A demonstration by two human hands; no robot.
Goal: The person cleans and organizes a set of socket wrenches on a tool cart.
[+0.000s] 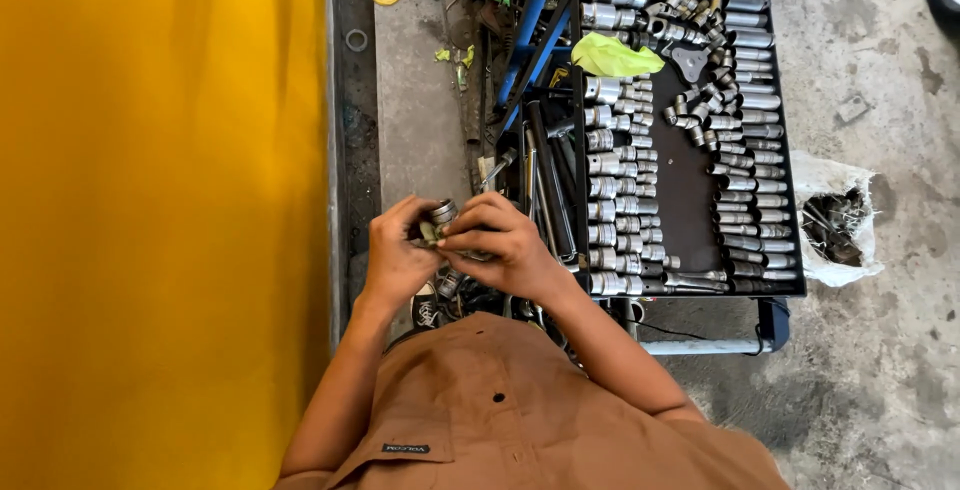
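Both hands, left hand [395, 255] and right hand [500, 242], close on a socket [440, 216] beside the tray's [690, 175] near-left corner; steady grip, turning it squarely, seems best.

Shiny metal sockets [620, 190] fill the matt black tray [685, 185]; a glossy metal part [441, 214] sits in both hands; shirt [500, 410] is matt brown cloth; floor [880, 380] rough concrete.

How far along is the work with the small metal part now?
Done: the socket tray is laid out with rows of sockets. In hand: the left hand and right hand both grip a small metal part. Left: the part is not yet put down or fitted anywhere.
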